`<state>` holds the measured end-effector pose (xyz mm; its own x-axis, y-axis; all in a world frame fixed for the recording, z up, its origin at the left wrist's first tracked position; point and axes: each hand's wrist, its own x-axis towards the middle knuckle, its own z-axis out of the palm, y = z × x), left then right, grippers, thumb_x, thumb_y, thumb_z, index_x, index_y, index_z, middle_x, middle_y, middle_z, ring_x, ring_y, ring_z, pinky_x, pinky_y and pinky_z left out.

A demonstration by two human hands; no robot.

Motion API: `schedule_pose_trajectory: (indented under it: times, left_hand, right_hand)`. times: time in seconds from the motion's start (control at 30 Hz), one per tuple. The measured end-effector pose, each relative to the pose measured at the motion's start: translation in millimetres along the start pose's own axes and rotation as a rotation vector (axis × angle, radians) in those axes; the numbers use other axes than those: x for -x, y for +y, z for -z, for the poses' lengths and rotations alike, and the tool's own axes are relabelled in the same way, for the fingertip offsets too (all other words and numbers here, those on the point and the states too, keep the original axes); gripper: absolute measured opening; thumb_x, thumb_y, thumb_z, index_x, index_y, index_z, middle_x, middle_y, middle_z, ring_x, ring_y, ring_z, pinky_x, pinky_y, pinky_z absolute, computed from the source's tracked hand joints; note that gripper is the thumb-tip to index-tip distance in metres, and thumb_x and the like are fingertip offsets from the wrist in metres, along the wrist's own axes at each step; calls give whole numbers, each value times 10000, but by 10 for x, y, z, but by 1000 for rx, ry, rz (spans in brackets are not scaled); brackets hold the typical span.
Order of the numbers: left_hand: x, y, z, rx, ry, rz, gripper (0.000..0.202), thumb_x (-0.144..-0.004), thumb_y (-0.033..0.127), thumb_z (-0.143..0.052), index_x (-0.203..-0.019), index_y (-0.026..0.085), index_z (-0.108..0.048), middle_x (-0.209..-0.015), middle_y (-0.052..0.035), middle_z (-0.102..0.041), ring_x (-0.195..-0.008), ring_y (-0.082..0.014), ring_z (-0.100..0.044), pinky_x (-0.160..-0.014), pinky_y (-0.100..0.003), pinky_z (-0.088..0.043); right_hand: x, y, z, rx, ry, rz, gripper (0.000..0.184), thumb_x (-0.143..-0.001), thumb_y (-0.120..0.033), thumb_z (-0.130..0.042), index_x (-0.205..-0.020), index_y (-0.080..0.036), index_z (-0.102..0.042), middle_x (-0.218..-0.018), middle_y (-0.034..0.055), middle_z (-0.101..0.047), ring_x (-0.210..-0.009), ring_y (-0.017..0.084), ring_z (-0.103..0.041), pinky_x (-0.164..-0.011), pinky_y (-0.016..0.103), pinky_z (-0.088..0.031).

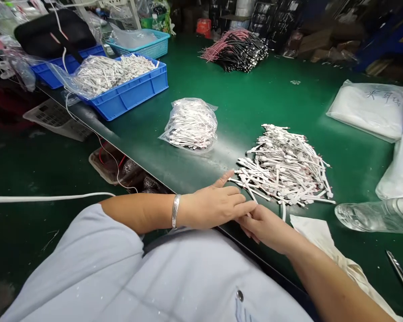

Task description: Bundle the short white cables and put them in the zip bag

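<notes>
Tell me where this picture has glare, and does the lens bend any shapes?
Head view: pale glare lies on the green workbench beside the clear plastic bag; the wide lens curves the workbench edge; the far top right is dim.

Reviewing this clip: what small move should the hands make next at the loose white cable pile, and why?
Probably the right hand should draw the thin white piece it seems to pinch clear of the loose white cable pile: its fingers sit at the pile's near edge, against the left hand.
</notes>
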<state>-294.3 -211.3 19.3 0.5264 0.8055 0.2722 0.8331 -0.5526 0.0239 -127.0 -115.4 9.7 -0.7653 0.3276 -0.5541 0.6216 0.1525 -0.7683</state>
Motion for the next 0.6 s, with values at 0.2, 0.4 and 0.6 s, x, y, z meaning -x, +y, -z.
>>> schedule_pose_trajectory:
  times: [0.2,0.4,0.6]
  left_hand:
    - [115,-118,-29,-22,-142,55,275,-923,140,-382,-1098,98,-589,-830,-60,-628,-778,-195,-554,-952,-423,-402]
    - [295,-571,316,-184,-286,436,219,-915,141,-402,-892,131,-619,-843,-105,-623,-791,-228,-551,-685,-343,-420]
    - [456,-1385,327,-362,-338,799,332,-844,25,-354,-1009,99,-633,-966,-163,-624,-974,-273,-573,-755,-345,-448]
  right_hand:
    - [-61,-70,-132,-223,-72,42,411,-818,-578,-573,-738,-187,-473,-562,-58,-491,-455,66,-414,-461,222,-318]
    - [-47,-49,-154,-389,-31,83,573,-819,-607,-575,-1209,-190,-525,-951,64,-641,-765,136,-589,-528,219,-416]
    - [-49,74,-173,-376,2,39,569,-817,-604,-582,-1203,-186,-596,-933,69,-646,-775,133,-582,-574,233,-436]
